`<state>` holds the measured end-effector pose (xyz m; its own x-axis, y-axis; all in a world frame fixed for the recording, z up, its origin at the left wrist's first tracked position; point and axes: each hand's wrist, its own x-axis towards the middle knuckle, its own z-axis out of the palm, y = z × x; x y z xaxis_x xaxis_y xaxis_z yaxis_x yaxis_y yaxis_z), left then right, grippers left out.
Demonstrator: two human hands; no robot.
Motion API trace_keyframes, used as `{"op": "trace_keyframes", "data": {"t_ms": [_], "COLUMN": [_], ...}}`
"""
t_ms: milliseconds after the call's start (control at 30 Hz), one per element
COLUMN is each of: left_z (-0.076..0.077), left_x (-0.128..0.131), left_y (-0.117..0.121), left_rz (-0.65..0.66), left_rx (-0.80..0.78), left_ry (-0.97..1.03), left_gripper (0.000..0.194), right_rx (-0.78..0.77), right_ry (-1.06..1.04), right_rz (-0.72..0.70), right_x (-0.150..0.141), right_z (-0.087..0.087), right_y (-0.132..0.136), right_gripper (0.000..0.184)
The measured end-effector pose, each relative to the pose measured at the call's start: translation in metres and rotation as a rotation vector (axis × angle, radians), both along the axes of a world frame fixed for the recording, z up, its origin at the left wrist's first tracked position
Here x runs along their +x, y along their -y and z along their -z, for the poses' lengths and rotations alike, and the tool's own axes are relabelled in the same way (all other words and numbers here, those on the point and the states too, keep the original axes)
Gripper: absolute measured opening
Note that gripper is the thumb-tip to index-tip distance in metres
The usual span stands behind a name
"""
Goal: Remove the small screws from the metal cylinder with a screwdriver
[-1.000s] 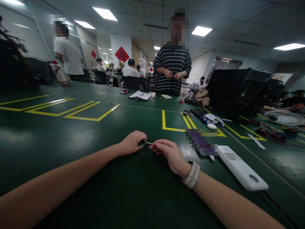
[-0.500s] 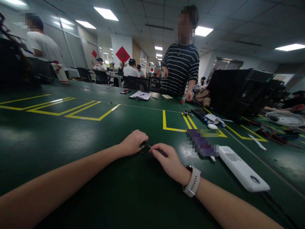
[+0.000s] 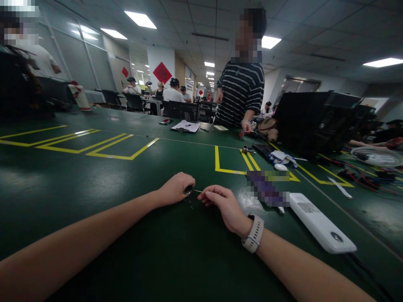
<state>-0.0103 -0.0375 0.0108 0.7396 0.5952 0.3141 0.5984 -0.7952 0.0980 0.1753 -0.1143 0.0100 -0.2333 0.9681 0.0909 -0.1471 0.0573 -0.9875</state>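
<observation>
My left hand [image 3: 176, 188] is closed around a small dark cylindrical part [image 3: 188, 189], its round, metallic-looking open end turned to the right. Most of that part is hidden by the fingers. Just to the right, my right hand [image 3: 220, 203] pinches a thin screwdriver [image 3: 198, 191]; its slim shaft points at the cylinder's open end, and the handle is hidden by the hand. Whether the tip touches the cylinder I cannot tell. On the green table [image 3: 151, 251] below the hands lie several tiny bits [image 3: 190, 205], too small to name.
At right are a white power strip [image 3: 321, 222], a blurred purple packet [image 3: 267, 188], a white mouse-like object [image 3: 280, 167] and gloves [image 3: 281, 157]. A clipboard [image 3: 185, 126] lies across the table. Opposite, a person in a striped shirt [image 3: 241, 92] reaches to a small red object [image 3: 241, 134].
The screwdriver's dark handle, visible half a second ago, is hidden again as my right hand turned. The person opposite moved right and lowered a hand to the red object. Another person walked left.
</observation>
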Motion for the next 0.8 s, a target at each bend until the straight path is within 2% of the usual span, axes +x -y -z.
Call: {"op": "trace_keyframes", "data": {"t_ms": [367, 600, 800], "left_z": [0.002, 0.004, -0.007], "left_x": [0.0, -0.002, -0.002], "left_y": [-0.002, -0.006, -0.001], "left_rz": [-0.147, -0.216, -0.211], "left_rx": [-0.055, -0.059, 0.041], "left_ry": [0.036, 0.087, 0.078], "left_gripper": [0.006, 0.013, 0.023], "right_rx": [0.037, -0.013, -0.068], "right_ry": [-0.17, -0.232, -0.244], "right_rz": [0.146, 0.185, 0.192], "right_x": [0.003, 0.005, 0.005], "right_z": [0.008, 0.007, 0.005], "right_y": [-0.005, -0.006, -0.007], "right_gripper": [0.009, 0.029, 0.041]}}
